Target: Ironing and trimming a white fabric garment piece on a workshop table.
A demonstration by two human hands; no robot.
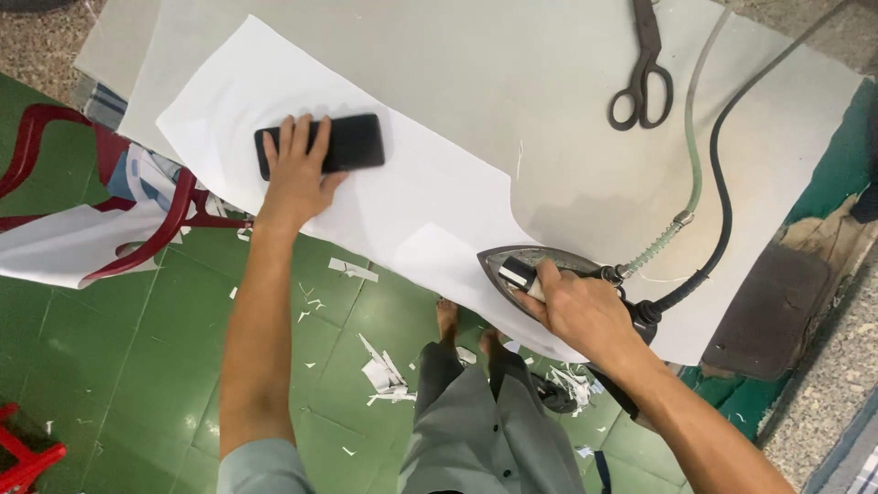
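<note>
My left hand (pixel 297 174) lies flat on a black rectangular block (pixel 325 144), pressing it onto a white fabric piece (pixel 402 192) spread on the pale ironing table (pixel 549 82). My right hand (pixel 576 311) grips the handle of a steam iron (pixel 530 265), which stands on the near edge of the fabric. A green hose (pixel 692 155) and a black cable (pixel 722 183) run from the iron's back toward the far right.
Black scissors (pixel 643 82) lie at the table's far side. A dark brown pad (pixel 773 316) sits at the right end. A red chair (pixel 137 192) holding white cloth stands left. White fabric scraps (pixel 384 375) litter the green tiled floor.
</note>
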